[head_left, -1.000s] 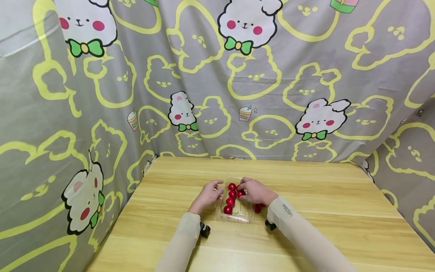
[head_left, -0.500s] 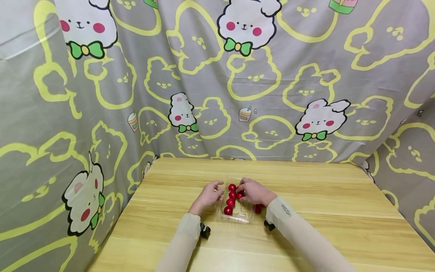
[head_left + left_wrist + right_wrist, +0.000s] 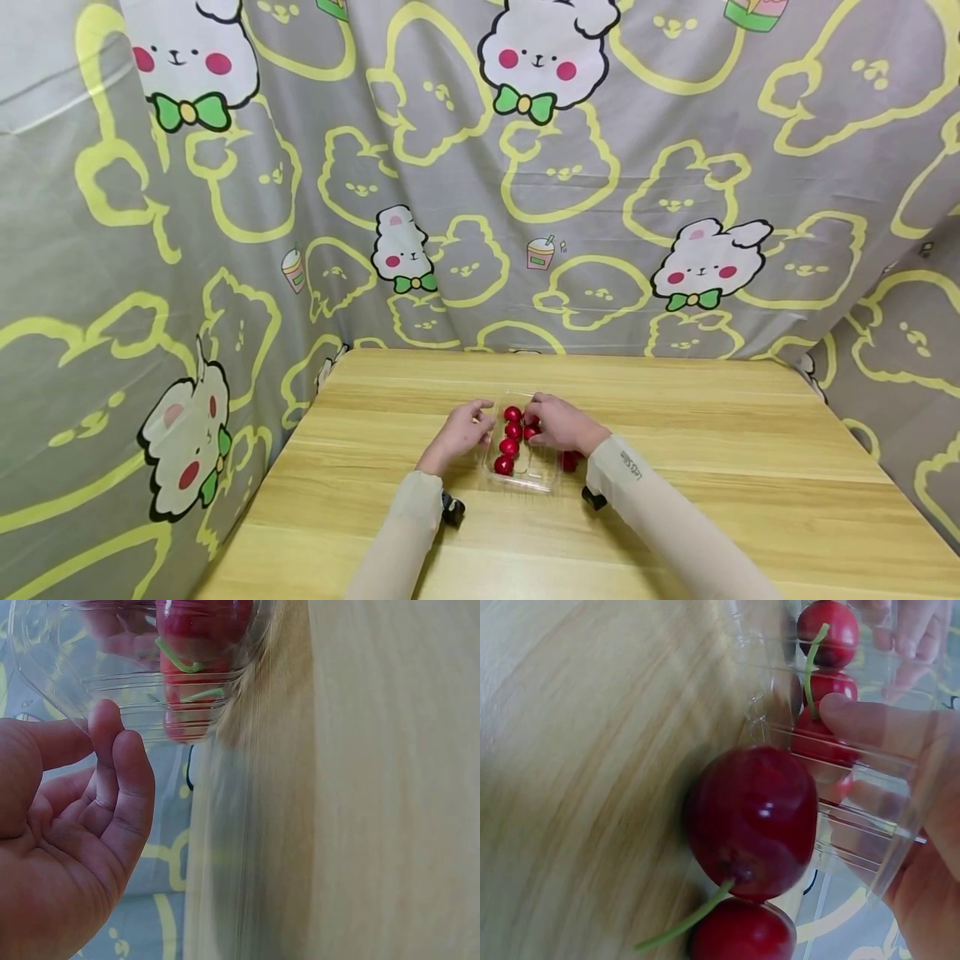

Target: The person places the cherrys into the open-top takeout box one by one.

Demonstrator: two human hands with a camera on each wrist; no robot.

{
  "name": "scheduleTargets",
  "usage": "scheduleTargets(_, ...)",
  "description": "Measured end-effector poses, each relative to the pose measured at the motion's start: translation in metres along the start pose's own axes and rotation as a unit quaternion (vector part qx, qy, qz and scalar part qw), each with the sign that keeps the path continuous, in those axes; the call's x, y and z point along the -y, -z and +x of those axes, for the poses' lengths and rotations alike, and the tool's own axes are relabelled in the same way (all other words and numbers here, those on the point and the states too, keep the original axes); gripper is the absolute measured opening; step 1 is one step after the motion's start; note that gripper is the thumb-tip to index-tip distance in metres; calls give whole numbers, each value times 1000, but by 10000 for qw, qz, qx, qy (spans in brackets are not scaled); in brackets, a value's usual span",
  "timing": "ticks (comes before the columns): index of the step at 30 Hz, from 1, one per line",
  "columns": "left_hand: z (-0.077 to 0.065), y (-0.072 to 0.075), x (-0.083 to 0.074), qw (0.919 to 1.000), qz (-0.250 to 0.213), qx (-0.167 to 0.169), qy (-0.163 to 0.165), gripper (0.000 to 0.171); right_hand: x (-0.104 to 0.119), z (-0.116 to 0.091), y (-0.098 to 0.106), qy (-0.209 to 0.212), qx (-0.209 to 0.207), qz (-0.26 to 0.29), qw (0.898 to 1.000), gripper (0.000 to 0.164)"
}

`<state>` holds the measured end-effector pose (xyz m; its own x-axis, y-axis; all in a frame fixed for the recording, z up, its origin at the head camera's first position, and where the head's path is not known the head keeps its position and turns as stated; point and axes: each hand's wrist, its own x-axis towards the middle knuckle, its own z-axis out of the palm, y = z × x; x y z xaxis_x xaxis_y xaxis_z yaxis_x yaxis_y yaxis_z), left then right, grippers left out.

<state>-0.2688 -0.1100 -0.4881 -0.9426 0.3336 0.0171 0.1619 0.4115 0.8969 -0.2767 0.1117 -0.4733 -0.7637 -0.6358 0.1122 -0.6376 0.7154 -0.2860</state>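
Note:
A clear plastic box (image 3: 536, 482) holds red cherries with green stems, several of them lined up along its left side (image 3: 508, 447). My left hand (image 3: 461, 429) is at the box's left side; in the left wrist view its thumb and a curled finger pinch the box's edge. Reaching in over the right side, my right hand (image 3: 564, 423) has its thumb on a cherry (image 3: 817, 739) and its other fingers behind it, partly hidden by the box wall. Another cherry stands close beside that one under the fingers.
Just outside the box's right wall, loose cherries (image 3: 569, 461) lie on the wooden table (image 3: 690, 467); a large one (image 3: 754, 817) fills the middle of the right wrist view. A patterned grey curtain (image 3: 465, 192) hangs behind the table and along its sides.
My right fingers have shifted slightly over the cherries at the box's right side. The left hand and the box stay almost where they were.

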Motion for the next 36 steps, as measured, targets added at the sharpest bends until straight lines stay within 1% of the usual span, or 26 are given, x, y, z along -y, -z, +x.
scheduleTargets(14, 1, -1, 1, 9999, 21, -34, -113, 39, -1, 1, 1, -108, 140, 175, 9997, 21)
scheduleTargets(18, 1, -1, 1, 10000, 13, -15, -70, 38, -1, 0, 3, -92, 142, 217, 9996, 20)
scheduleTargets(25, 2, -1, 2, 10000, 29, 2, 71, 38, -3, -1, 4, -213, 185, 423, 9987, 20)
scheduleTargets(33, 1, 0, -1, 9999, 53, 64, 138, 40, -6, -2, 5, 43, 235, 79, 9997, 18)
scheduleTargets(36, 1, 1, -1, 9999, 13, 72, 81, 40, -7, -2, 5, 106, 282, -70, 9995, 15)
